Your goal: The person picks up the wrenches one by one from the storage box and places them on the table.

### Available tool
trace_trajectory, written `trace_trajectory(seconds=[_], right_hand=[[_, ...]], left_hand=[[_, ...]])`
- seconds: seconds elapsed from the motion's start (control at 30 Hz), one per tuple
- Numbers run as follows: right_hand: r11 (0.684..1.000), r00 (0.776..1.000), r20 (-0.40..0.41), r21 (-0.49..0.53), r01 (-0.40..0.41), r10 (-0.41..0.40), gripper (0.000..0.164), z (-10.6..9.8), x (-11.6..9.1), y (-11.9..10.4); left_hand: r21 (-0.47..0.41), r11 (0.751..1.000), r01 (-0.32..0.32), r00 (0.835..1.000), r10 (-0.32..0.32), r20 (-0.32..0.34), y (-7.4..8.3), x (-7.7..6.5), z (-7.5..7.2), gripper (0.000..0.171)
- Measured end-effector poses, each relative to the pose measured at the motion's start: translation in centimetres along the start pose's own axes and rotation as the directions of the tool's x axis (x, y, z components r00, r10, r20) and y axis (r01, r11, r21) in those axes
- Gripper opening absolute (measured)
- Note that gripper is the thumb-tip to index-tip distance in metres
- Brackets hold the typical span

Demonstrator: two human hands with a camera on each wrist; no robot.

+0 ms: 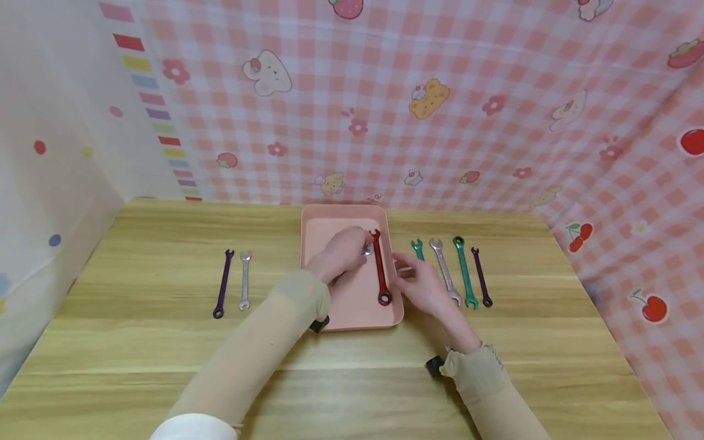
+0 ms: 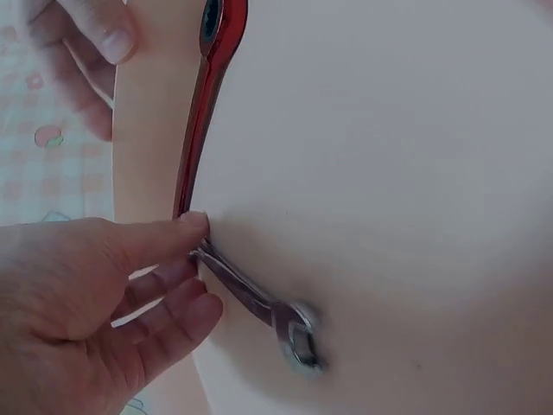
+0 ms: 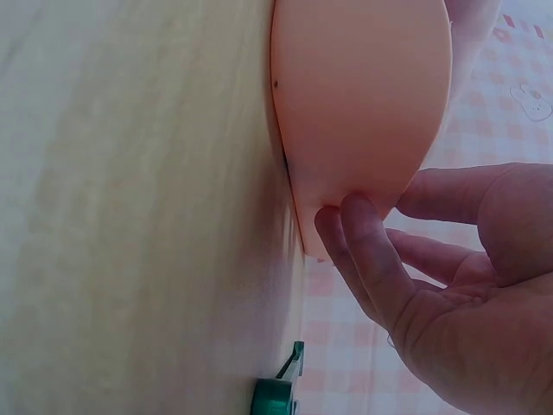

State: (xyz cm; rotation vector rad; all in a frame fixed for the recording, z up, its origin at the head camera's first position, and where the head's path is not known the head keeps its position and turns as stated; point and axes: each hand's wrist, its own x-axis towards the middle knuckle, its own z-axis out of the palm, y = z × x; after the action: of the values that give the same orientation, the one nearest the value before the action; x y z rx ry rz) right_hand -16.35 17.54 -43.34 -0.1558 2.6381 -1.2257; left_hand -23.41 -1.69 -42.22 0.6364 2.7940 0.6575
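A shallow pink tray [image 1: 352,315] lies on the table in front of me. Inside it, along the right wall, is a red combination wrench [image 1: 381,269] with its ring end toward me. My left hand [image 1: 343,250] reaches into the tray and pinches a silver wrench [image 2: 246,290] between thumb and fingers, beside the far end of the red one. In the left wrist view one end of the silver wrench sticks out past the fingertips; the fingers cover part of it. My right hand [image 1: 426,286] is at the tray's right side, its fingertips touching the outer wall in the right wrist view.
Left of the tray lie a purple wrench [image 1: 223,284] and a silver wrench [image 1: 245,281]. To its right are two green wrenches, one [image 1: 464,275] fully visible, another silver wrench [image 1: 445,275] and a small purple wrench [image 1: 482,278]. A checked cloth [image 1: 308,110] hangs behind the table.
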Motion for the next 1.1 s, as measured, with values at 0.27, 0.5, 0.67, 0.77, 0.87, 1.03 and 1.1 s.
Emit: trace_trajectory(seconds=[0.27,0.5,0.67,0.77,0.87,1.03,1.1], right_hand=[[1.000,1.000,0.005,0.009,-0.021,0.021,0.055,0.15,-0.11,-0.16],[1.000,1.000,-0.004,-0.004,-0.009,0.009,0.054,0.11,-0.06,-0.17],[1.000,1.000,-0.005,0.002,-0.015,0.015,0.053,0.06,-0.10,-0.18],[1.000,1.000,-0.008,0.006,-0.013,0.013,0.054,0.04,-0.13,-0.16],[1.000,1.000,-0.013,0.002,-0.008,0.008,0.053,0.08,-0.14,-0.09],[1.000,1.000,-0.023,-0.003,-0.002,0.002,0.053,0.14,-0.17,-0.08],[1.000,1.000,-0.024,-0.004,-0.002,0.002,0.054,0.15,-0.18,-0.06]], left_hand=[[0.039,0.999,0.003,1.000,-0.003,0.005,0.06,0.17,0.36,0.021],[0.017,1.000,0.011,1.000,-0.011,-0.012,-0.38,0.15,0.24,0.012],[0.001,1.000,-0.016,1.000,0.016,-0.012,-0.65,0.03,0.28,0.017],[-0.014,1.000,-0.024,1.000,0.023,-0.015,-0.74,-0.07,0.31,0.021],[-0.024,1.000,-0.017,1.000,0.017,-0.011,-0.77,-0.11,0.37,0.017],[-0.041,0.999,-0.017,1.000,0.017,0.001,-0.67,-0.17,0.48,0.011],[-0.066,0.998,-0.018,1.000,0.018,0.010,-0.59,-0.26,0.49,0.017]])
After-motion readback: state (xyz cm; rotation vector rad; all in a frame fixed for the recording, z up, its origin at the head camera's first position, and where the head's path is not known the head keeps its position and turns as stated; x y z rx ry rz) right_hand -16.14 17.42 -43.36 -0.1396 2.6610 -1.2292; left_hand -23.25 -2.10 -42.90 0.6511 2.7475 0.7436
